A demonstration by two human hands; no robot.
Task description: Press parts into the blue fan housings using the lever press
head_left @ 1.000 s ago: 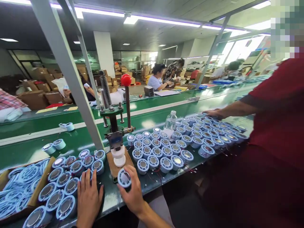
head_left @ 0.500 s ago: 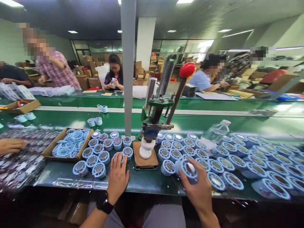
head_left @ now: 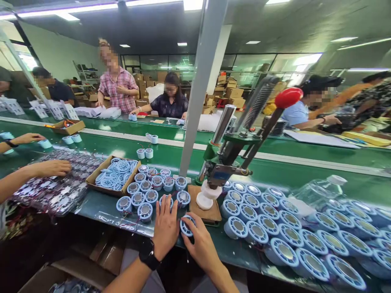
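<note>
One blue cup [head_left: 184,228], face up, roughly upright

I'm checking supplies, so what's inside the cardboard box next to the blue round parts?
Light blue rings are heaped inside the cardboard box. The pile covers the bottom, so anything beneath it can't be seen.

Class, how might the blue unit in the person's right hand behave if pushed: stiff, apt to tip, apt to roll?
The unit is probably stiff: its round shape looks undented in the right hand's grip. Upright, it would likely slide rather than tip, as squat units nearby stand upright. On its side, it might roll, given its circular outline.
</note>
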